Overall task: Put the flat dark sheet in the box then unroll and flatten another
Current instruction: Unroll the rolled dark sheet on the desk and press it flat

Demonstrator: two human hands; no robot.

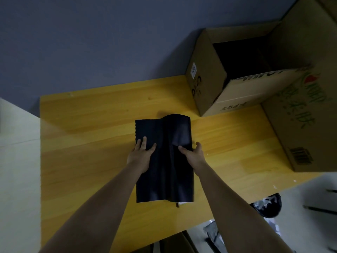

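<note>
A dark sheet (pixel 164 161) lies on the yellow wooden table (pixel 91 134), mostly flat, with a raised hump running along its right half and its far edge curling up. My left hand (pixel 141 154) presses flat on the sheet's left side, fingers spread. On the sheet's right edge rests my right hand (pixel 193 155), with its thumb off the edge and its fingers on the dark surface. An open cardboard box (pixel 206 70) stands at the table's far right; its inside is dark.
The box's large printed flap (pixel 300 115) hangs over the table's right side. A dark bag and clutter (pixel 268 205) lie on the floor to the right. A blue wall is behind the table; pale floor shows at the left.
</note>
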